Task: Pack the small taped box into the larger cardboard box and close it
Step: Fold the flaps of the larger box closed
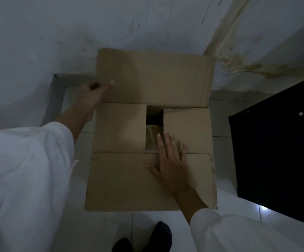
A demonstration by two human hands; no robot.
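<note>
The larger cardboard box (122, 180) stands on the tiled floor in front of me. Its two side flaps are folded inward, leaving a gap in the middle. Through that gap a shiny taped surface of the small taped box (152, 137) shows inside. The far flap (153, 77) stands up against the wall, and the near flap hangs out toward me. My left hand (93, 95) grips the left edge of the far flap. My right hand (169, 157) lies flat with fingers spread on the right side flap and the near flap.
A white stained wall rises just behind the box. A black cabinet (278, 153) stands close on the right. A grey metal frame (56, 91) lies at the wall on the left. My dark-socked foot (158, 235) is on the tiles at the bottom.
</note>
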